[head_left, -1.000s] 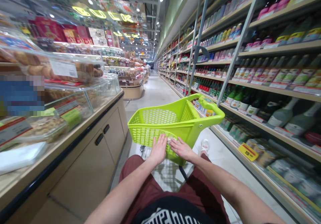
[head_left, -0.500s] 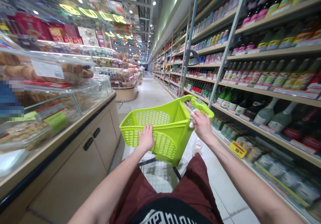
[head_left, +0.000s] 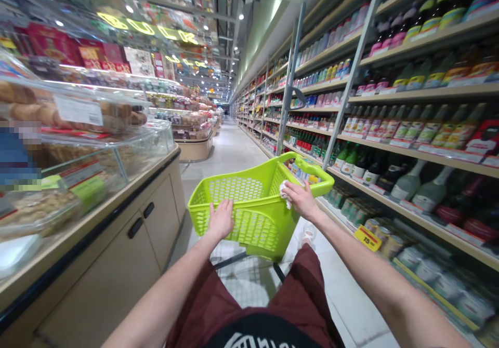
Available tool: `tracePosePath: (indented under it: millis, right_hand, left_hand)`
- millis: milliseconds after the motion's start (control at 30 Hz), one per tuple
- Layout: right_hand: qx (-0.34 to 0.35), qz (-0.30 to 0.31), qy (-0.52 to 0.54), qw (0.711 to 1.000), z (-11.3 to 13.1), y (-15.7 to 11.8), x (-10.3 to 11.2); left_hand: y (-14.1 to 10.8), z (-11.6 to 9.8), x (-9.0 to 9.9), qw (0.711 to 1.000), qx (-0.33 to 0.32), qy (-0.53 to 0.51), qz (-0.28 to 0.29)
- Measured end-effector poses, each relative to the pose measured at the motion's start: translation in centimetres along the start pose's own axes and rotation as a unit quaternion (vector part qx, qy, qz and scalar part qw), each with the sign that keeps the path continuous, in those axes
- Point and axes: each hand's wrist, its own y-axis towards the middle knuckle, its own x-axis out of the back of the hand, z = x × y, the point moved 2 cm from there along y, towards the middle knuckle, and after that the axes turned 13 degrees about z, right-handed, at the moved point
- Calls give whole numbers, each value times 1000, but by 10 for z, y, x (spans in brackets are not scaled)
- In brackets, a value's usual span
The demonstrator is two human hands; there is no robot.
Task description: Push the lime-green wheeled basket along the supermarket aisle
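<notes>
"BULK" neon sign (head_left: 148,29), yellow tag (head_left: 367,238) reading "15"

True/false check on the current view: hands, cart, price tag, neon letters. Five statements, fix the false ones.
1. The right hand holds a crumpled white tissue or cloth. True.
2. The left hand is holding a bottle. False: it rests at the near side of the green cart.
3. The handle is at the cart's end toward the bottle shelves. True.
4. The yellow price tag shows a large 80. False: it shows 15.
5. The large neon letters spell BULK. True.
</notes>
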Motion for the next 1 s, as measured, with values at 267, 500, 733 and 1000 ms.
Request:
tracePosePath:
  millis: [267, 500, 733, 1000]
  right_hand:
    - [-83, 22, 14, 996, 3, 12, -23]
    - [-23, 67, 91, 993, 71, 45, -55]
    - [-117, 66, 129, 983, 34, 39, -62]
    - [31, 85, 152, 984, 125, 58, -74]
  left_hand:
    - [-4, -3, -13, 999, 13, -5, 31]
    - [0, -12, -15, 999, -17, -6, 43]
    - [-9, 7, -24, 998, 31, 4, 52]
    - [-7, -12, -17, 995, -43, -26, 80]
